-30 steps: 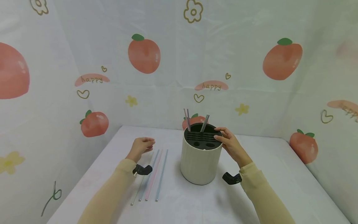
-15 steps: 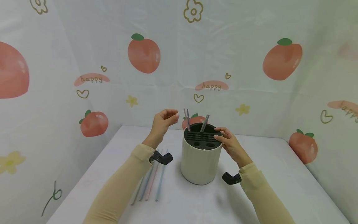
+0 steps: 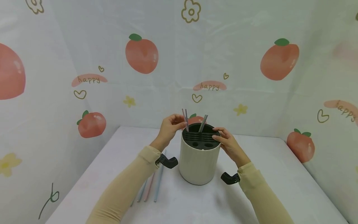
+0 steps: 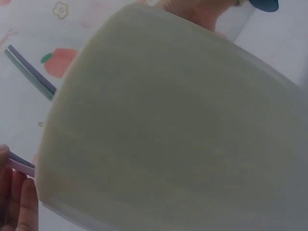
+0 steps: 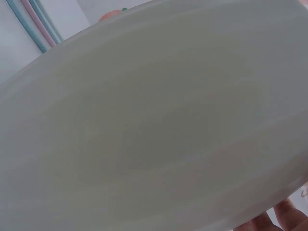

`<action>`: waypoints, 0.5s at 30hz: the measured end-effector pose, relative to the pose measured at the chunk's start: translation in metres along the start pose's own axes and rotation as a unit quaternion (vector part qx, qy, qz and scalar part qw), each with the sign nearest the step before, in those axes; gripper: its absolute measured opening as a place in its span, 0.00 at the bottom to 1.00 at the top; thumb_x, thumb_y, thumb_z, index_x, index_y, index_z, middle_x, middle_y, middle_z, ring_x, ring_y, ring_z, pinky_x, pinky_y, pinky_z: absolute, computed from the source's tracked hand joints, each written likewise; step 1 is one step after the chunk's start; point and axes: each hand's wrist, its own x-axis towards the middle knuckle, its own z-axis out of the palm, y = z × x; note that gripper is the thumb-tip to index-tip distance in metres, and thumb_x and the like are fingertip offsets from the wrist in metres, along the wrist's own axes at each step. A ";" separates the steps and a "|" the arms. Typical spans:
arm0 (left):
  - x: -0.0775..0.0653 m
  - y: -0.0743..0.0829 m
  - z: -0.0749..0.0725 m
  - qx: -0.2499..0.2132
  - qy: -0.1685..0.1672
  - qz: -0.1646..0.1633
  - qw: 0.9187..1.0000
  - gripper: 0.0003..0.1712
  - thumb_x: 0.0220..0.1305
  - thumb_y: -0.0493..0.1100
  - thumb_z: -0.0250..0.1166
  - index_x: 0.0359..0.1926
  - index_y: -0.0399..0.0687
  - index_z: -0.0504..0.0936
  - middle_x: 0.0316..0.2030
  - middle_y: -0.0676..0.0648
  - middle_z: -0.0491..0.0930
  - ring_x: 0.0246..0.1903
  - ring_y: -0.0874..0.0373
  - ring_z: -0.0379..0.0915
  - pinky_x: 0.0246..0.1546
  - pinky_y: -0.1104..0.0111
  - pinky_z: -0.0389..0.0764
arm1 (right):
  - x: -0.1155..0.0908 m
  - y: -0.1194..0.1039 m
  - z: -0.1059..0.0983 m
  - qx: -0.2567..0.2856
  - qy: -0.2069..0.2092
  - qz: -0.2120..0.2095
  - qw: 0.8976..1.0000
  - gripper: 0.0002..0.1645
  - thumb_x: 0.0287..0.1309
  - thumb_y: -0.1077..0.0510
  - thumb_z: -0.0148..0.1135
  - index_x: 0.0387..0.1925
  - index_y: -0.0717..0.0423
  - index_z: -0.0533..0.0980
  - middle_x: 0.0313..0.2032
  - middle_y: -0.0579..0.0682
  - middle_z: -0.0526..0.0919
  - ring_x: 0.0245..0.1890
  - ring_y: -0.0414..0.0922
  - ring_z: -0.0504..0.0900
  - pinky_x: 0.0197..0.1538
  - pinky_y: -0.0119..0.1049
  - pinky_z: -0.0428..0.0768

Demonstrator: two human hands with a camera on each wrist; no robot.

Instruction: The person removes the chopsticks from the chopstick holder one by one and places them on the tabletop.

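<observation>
A cream cylindrical knife-and-utensil holder (image 3: 198, 165) with a black slotted top (image 3: 202, 144) stands upright on the table. My left hand (image 3: 169, 129) is at its left rear rim, pinching a pink and purple pair of chopsticks (image 3: 185, 114) that stand in the rear opening; the left wrist view shows thumb and fingers about this pair (image 4: 21, 165). A greenish and grey pair (image 3: 203, 123) leans in the same opening, untouched. On the right side, my right hand (image 3: 231, 145) grips the holder's rim. The holder's wall (image 5: 159, 120) fills most of both wrist views.
Several pastel chopsticks (image 3: 158, 183) lie left of the holder, partly hidden under my left forearm. A white cloth (image 3: 251, 205) covers the table. Behind it hangs a white backdrop (image 3: 173, 37) printed with fruit. Each wrist wears a black camera mount (image 3: 230, 178).
My left hand has risen from beside the chopsticks on the table and moved right to the pink and purple pair in the holder. The right hand has stayed on the rim.
</observation>
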 end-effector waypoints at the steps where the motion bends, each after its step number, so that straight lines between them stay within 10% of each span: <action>1: 0.000 -0.001 0.001 -0.001 0.000 0.000 1.000 0.13 0.62 0.33 0.66 0.46 0.33 0.77 0.38 0.49 0.79 0.37 0.63 0.76 0.39 0.73 0.80 | 0.000 0.000 0.000 0.000 -0.001 0.000 1.000 0.14 0.69 0.58 0.54 0.53 0.42 0.69 0.51 0.43 0.73 0.48 0.36 0.77 0.54 0.26 0.75; 15: 0.010 0.009 -0.004 -0.014 0.022 0.052 0.998 0.10 0.62 0.33 0.66 0.43 0.34 0.78 0.35 0.52 0.79 0.36 0.63 0.77 0.44 0.69 0.82 | 0.001 0.001 -0.001 -0.005 0.002 0.005 1.000 0.14 0.68 0.58 0.55 0.53 0.41 0.69 0.51 0.42 0.73 0.48 0.36 0.77 0.54 0.25 0.75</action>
